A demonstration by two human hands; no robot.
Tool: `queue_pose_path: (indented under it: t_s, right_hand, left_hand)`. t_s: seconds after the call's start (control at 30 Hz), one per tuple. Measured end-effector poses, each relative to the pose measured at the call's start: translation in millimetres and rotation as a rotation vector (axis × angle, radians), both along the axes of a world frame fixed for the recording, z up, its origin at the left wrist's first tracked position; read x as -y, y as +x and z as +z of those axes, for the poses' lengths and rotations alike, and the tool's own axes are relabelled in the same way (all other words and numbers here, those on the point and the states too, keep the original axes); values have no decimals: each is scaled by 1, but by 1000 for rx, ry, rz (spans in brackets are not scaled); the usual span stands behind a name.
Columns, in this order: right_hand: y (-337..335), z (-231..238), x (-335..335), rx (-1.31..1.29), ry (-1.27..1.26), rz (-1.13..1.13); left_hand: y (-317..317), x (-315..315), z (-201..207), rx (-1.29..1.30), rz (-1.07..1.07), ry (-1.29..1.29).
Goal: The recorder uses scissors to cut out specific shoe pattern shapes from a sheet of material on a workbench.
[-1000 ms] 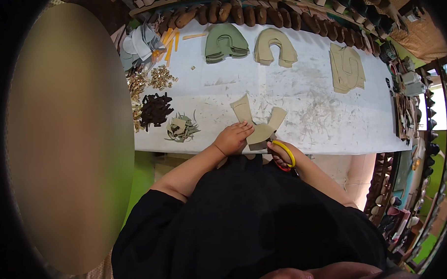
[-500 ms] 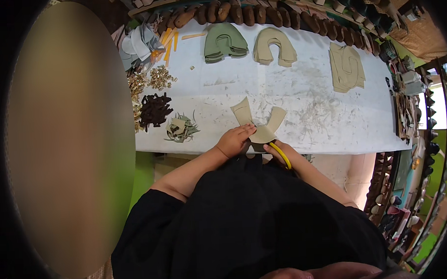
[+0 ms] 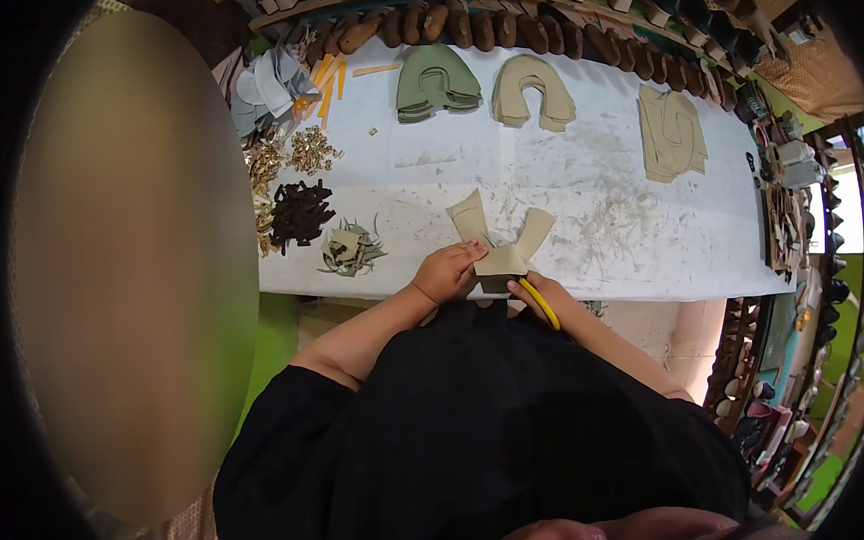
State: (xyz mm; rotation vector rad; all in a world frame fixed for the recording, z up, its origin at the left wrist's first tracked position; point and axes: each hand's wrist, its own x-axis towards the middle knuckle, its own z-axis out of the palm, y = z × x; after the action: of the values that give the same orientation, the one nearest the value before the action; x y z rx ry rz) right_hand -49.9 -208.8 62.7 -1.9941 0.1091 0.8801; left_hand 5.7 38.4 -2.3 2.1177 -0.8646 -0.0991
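A beige U-shaped shoe-upper piece (image 3: 500, 261) lies at the table's near edge, its two arms pointing away from me. My left hand (image 3: 448, 270) is closed on its left side, fingers pressed on the material near the bend. Close to the piece's right end of the bend, my right hand (image 3: 537, 292) is closed around scissors with a yellow curved handle (image 3: 540, 304). The blades are hidden. A dark patch shows under the near edge of the piece, between my hands.
Left of my hands sit a heap of green and beige scraps (image 3: 351, 247), dark brown strips (image 3: 301, 212) and gold-coloured metal bits (image 3: 313, 150). Farther back lie stacked green pieces (image 3: 435, 97) and beige pieces (image 3: 518, 79), (image 3: 673, 133). Brown shoe lasts (image 3: 482, 28) line the far edge.
The bend of the beige piece has turned, and its near edge now looks straighter. My right hand and the yellow handle have shifted slightly left; my left hand has moved slightly left too.
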Motion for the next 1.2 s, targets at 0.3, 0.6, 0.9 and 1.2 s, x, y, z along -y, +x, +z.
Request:
queue_pose_path:
  t_s: [0.3, 0.6, 0.9, 1.2]
  right_hand:
    - [-11, -12, -8, 25, -51, -40]
    - [-10, -25, -5, 45, -124, -13]
    - [-7, -13, -6, 15, -165, -1]
    - [-5, -28, -1, -6, -2, -30]
  left_hand:
    - [-6, 7, 1, 66, 27, 49]
    - [-10, 13, 5, 184, 44, 115]
    - [-11, 11, 3, 150, 49, 89]
    - [-12, 8, -1, 155, -17, 87]
